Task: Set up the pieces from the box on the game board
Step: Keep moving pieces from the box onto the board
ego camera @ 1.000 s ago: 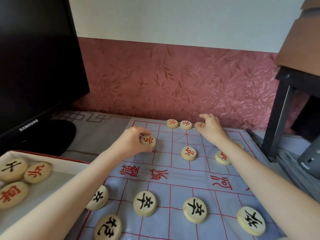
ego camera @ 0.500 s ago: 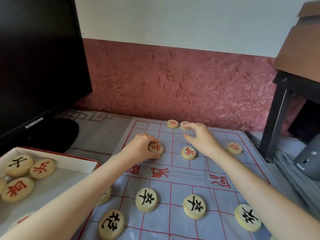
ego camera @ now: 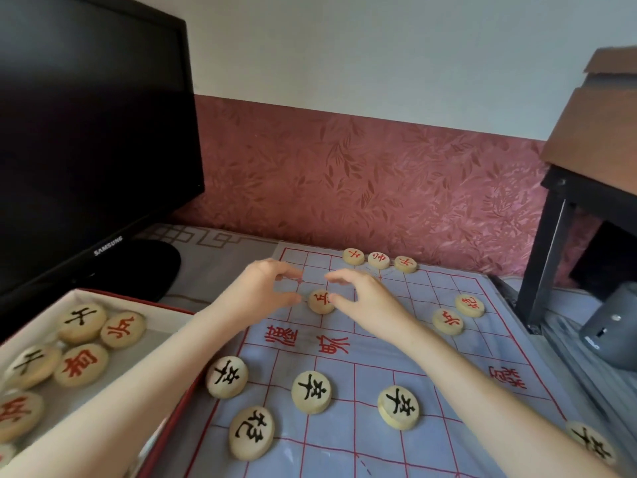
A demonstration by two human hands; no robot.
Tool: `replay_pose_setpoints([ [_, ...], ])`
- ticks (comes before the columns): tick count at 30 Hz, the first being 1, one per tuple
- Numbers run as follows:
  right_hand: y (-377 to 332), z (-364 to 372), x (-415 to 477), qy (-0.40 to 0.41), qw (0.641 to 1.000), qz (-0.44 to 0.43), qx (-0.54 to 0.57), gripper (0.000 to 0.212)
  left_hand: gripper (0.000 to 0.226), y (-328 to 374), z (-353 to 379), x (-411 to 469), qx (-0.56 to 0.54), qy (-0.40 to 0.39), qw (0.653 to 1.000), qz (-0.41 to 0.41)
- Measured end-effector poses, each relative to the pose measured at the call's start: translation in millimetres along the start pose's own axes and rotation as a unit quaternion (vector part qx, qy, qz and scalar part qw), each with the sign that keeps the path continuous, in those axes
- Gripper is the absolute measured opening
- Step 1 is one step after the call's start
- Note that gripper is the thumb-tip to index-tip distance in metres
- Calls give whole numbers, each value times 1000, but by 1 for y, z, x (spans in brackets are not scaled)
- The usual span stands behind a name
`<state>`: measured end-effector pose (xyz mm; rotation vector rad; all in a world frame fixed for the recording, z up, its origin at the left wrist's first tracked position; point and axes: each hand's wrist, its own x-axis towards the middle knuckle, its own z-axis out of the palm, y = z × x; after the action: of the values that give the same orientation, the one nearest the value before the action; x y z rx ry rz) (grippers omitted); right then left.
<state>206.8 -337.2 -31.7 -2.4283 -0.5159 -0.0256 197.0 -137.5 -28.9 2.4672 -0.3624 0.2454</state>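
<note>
Head view: a person reaches both forearms over a pale blue cloth game board (ego camera: 344, 443) ruled with a red grid.
Nearest piece: one black-marked disc (ego camera: 251, 432) lies flat close to the board's near left edge.
Black row: three black-marked pieces (ego camera: 311, 392) lie side by side on one grid line; a fourth (ego camera: 591, 443) sits at the right edge, partly cut off by the right forearm.
Box (ego camera: 144, 302): it lies left of the board, touching its edge, with about seven red- and black-marked pieces lying loose inside.
Red piece (ego camera: 321, 301): it lies flat on the board beyond the printed river characters, between the two hands.
Left hand (ego camera: 262, 291): fingers loosely arched and holding nothing; the thumb tip is just beside the red piece's left edge.
Right hand (ego camera: 365, 298): fingers arched and spread, not clasping; the thumb tip touches the red piece's right edge.
Right-side pair (ego camera: 447, 321): two red-marked discs lie next to each other, well apart from the hands.
Far rank (ego camera: 378, 260): three red-marked discs lie in a row at the far edge.
Surroundings: a dark monitor (ego camera: 86, 132) stands at the far left and a dark-legged table (ego camera: 551, 253) at the right.
</note>
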Motion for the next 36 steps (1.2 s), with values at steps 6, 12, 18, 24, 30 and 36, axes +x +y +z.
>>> replay_pose_setpoints([
  [6, -62, 28, -7, -59, 996, -63, -7, 36, 36, -27, -43, -54, 36, 24, 998, -42],
  [12, -123, 63, -15, -110, 986, -127, 11, 37, 33, -70, -89, -128, 53, 69, 992, -89],
  [18, -159, 107, -31, -237, 957, -166, -31, 46, 39, -101, -107, -177, 84, 81, 982, -151],
  [24, -177, 122, -38, -267, 943, -193, -50, 48, 51, -111, -109, -185, 115, 48, 982, -140],
  [30, -177, 128, -36, -287, 936, -197, -60, 52, 54, -115, -106, -175, 198, 2, 968, -154],
  [36, -173, 130, -34, -290, 935, -201, -44, 55, 55, -110, -104, -165, 245, -39, 955, -164],
])
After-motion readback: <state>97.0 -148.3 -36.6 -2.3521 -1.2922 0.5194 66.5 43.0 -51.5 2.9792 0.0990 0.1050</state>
